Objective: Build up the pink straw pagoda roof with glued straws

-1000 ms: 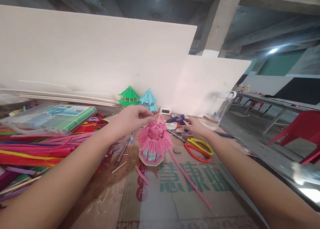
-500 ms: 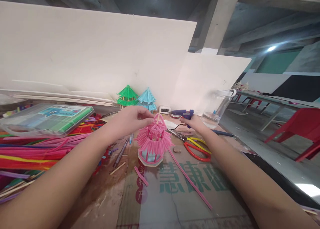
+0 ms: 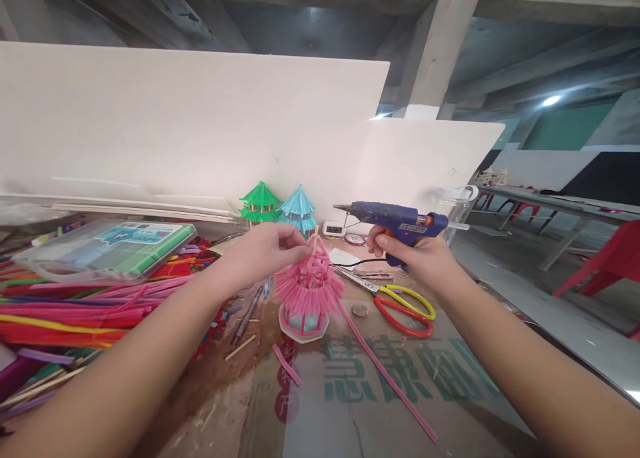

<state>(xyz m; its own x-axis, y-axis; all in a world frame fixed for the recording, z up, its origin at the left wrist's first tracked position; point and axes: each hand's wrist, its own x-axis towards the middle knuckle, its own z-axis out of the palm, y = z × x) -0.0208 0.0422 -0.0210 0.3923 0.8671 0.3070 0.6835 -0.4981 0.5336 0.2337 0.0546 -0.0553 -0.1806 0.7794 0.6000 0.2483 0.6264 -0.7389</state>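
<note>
Two grips: L hand (image 3: 265,251) pinches pagoda (image 3: 309,288) tip, R hand (image 3: 420,261) holds glue gun (image 3: 395,217) aloft.

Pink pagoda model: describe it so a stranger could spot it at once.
Find the long white board at the back, then the printed cardboard sheet before it. At the sheet's far edge stands the pink pagoda, the left hand pinching its top. Only it is pink; the green pagoda and blue pagoda sit by the board.

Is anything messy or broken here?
Nothing looks broken. A long pink strip and a short pink piece lie loose on the cardboard beside the pink tower. At the left, coloured sticks sprawl in an untidy heap.
</note>
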